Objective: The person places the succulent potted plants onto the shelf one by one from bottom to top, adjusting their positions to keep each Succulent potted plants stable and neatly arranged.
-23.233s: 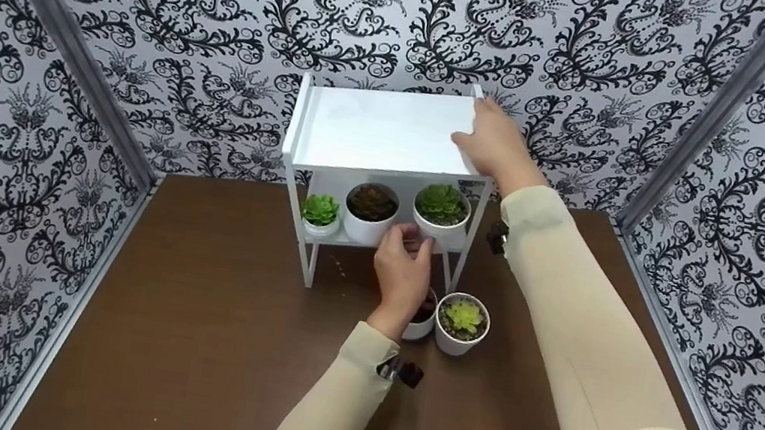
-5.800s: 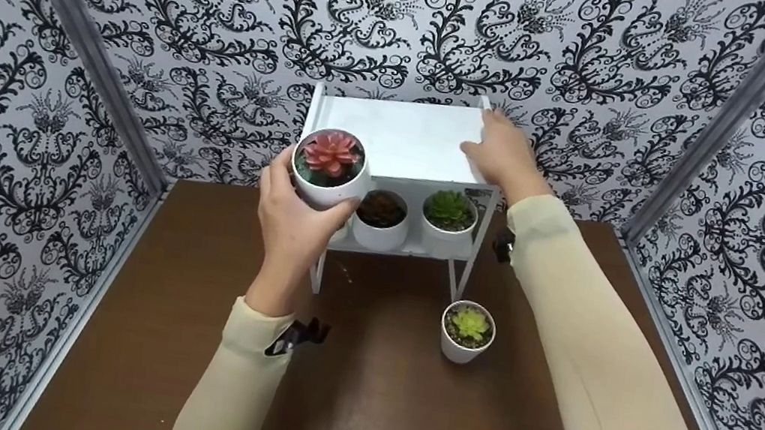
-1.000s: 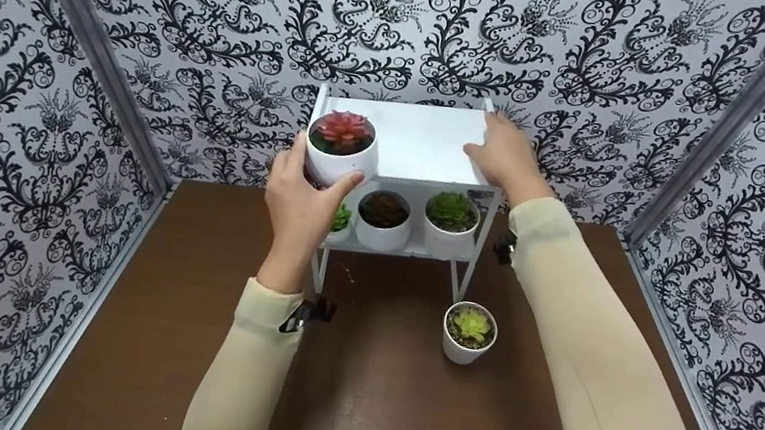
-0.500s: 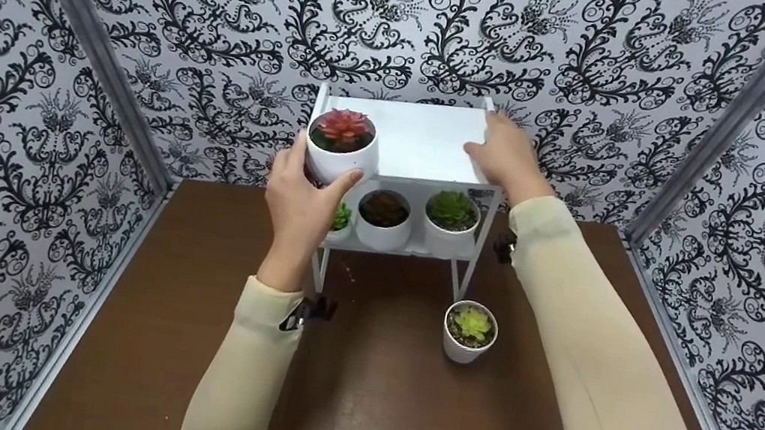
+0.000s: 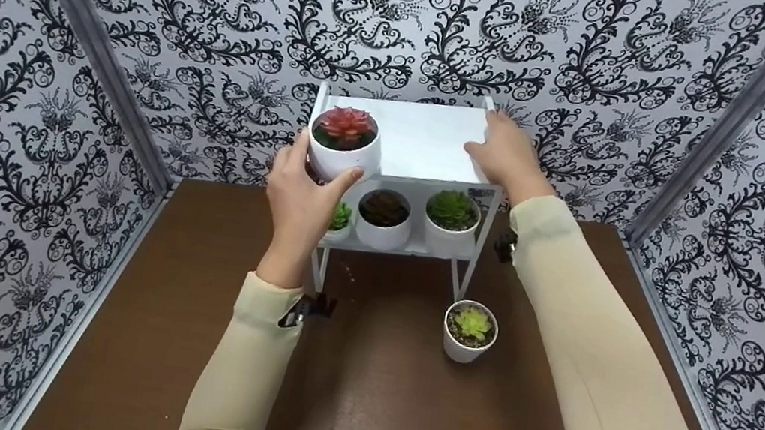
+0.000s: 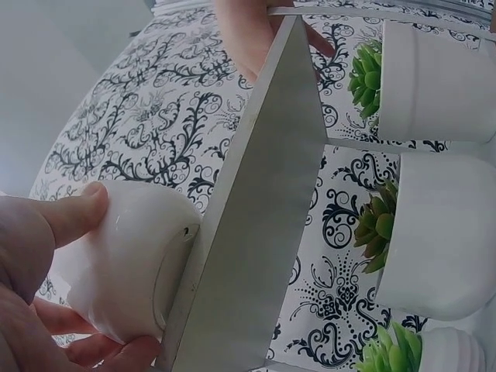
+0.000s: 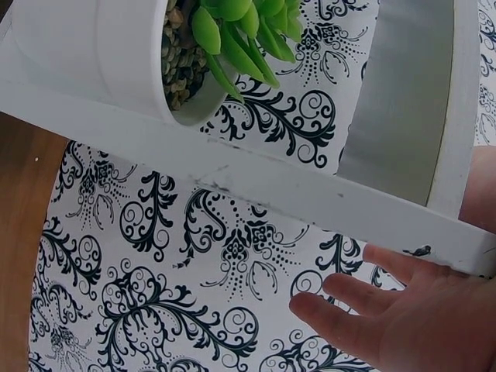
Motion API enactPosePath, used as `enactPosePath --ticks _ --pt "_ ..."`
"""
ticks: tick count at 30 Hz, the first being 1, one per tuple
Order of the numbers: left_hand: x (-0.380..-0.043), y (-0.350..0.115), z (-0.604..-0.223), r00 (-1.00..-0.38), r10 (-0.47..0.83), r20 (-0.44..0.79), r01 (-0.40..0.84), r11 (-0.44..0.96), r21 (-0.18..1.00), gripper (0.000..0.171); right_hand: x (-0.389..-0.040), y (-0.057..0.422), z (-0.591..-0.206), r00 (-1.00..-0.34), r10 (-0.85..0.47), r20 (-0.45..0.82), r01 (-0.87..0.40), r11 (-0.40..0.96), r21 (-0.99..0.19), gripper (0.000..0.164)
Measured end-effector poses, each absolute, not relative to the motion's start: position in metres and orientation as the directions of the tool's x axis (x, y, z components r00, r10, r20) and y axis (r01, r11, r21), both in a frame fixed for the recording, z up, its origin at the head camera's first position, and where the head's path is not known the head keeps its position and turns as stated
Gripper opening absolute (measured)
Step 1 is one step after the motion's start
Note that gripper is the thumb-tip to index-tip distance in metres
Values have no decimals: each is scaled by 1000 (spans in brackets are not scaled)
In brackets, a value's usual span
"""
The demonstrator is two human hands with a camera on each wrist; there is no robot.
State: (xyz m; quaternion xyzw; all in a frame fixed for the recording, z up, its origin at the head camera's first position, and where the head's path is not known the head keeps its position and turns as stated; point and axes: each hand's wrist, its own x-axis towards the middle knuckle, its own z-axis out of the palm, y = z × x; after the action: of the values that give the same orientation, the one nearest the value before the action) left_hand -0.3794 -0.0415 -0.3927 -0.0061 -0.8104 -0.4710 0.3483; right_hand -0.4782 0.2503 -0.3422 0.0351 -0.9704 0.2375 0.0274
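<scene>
My left hand point(image 5: 302, 192) holds a white pot point(image 5: 345, 160) with a red succulent point(image 5: 345, 124), thumb at the front and fingers round the left side. The pot is upright at the front left of the top board of a white two-tier shelf point(image 5: 432, 139). In the left wrist view, the pot's base point(image 6: 174, 271) lies against the board's edge; whether its weight rests there, I cannot tell. My right hand point(image 5: 509, 154) grips the shelf's right side, thumb over the top board. Its fingers point(image 7: 341, 318) extend outside the frame in the right wrist view.
On the lower tier stand a small bright green succulent point(image 5: 341, 218), a brownish one point(image 5: 383, 219) and a green one point(image 5: 451, 221), all in white pots. A yellow-green potted succulent point(image 5: 469, 332) stands on the brown table point(image 5: 368, 410), before the shelf's right leg. Patterned walls surround the table.
Since the older frames, my left hand has lifted the red succulent from the table to the top board. Over the last second the pot has shifted slightly backward. My right hand stays put.
</scene>
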Motion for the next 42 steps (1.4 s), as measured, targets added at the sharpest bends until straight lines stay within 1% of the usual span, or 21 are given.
enactPosePath --ticks 4,12,17,24,42 --pt "-380 -41 -392 -761 -318 566 337 551 763 91 -477 250 -342 -997 -49 66 -75 878 -473 83" --pt "-381 -41 -391 -766 -327 554 322 550 770 90 -478 250 -341 -997 -49 65 -74 885 -459 83" --pt "-381 -41 -391 -760 -337 556 319 552 771 90 -477 250 -341 -997 -46 65 -71 883 -464 83" --pt "-382 -39 -392 -749 -362 555 307 552 775 90 -478 251 -341 -996 -54 72 -80 895 -438 84" --pt "-386 -40 -392 -746 -381 547 316 521 793 81 -477 251 -341 -998 -41 56 -63 878 -475 82"
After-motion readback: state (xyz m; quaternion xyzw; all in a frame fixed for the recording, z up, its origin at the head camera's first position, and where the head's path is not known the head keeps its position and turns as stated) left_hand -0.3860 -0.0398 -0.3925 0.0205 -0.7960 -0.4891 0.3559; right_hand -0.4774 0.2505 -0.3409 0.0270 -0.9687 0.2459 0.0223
